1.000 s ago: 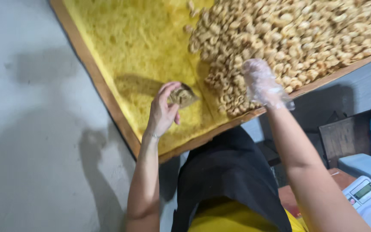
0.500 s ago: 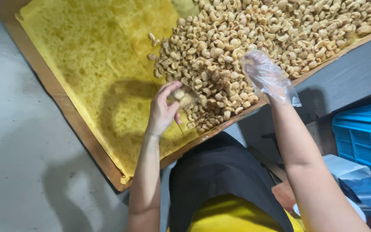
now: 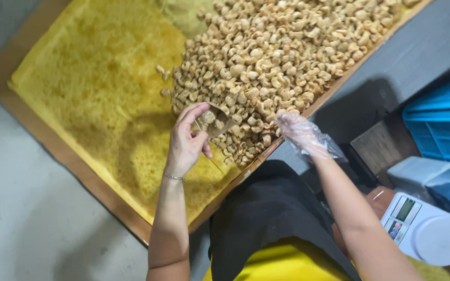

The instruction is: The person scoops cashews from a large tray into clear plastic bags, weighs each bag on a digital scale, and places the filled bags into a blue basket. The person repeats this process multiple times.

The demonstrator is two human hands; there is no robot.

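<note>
The left hand (image 3: 186,143) pinches a small clear bag (image 3: 213,120) between thumb and fingers, a few pale snack pieces showing through its crinkled film. The right hand (image 3: 300,132), wrapped in a loose transparent plastic glove, rests with curled fingers at the near edge of the heap of puffed snacks (image 3: 277,57); whether it grips any cannot be told. The knobbly, beige, curled pieces fill the tray's far right part. The wide wooden-rimmed tray (image 3: 69,156) is lined with rough yellow paper. Beyond its right edge stand a white digital scale (image 3: 425,229) and a blue ribbed crate (image 3: 444,119).
</note>
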